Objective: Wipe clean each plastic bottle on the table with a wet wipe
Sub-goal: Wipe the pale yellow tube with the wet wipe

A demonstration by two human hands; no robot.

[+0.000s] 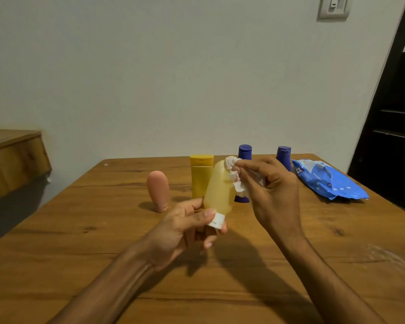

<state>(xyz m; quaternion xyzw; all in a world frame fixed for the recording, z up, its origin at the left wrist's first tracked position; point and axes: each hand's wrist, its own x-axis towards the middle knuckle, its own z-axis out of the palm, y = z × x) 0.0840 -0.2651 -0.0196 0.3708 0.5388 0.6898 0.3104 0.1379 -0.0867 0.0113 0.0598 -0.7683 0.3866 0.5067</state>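
At the far left a wooden ledge (pixel 14 157) juts from the wall, apart from the table (pixel 80 242). On the table, a pink bottle (pixel 157 190) stands cap down, and just right of it a yellow bottle (pixel 200 176) stands upright, partly behind what I hold. My left hand (pixel 187 228) is raised over the table with its fingers curled round the white cap (pixel 216 220) and neck of a pale bottle (pixel 219 188), thumb laid across the lower body. I hold that bottle off the table, cap down and leaning a little right. Its rounded upper end meets the wipe (pixel 234 176), which my right hand (pixel 274 190) pinches in bunched fingers; the cloth seems wrapped over one fingertip, though the folds make that hard to tell. Behind this hand stands a purple bottle (pixel 244 152), its middle hidden by the wipe and my fingers. A second purple bottle (pixel 283 157) stands further right, near the back edge. Beside it lies a blue pack (pixel 327 181), torn open and crumpled. A dark shelf unit (pixel 393 127) fills the right edge, past the table.
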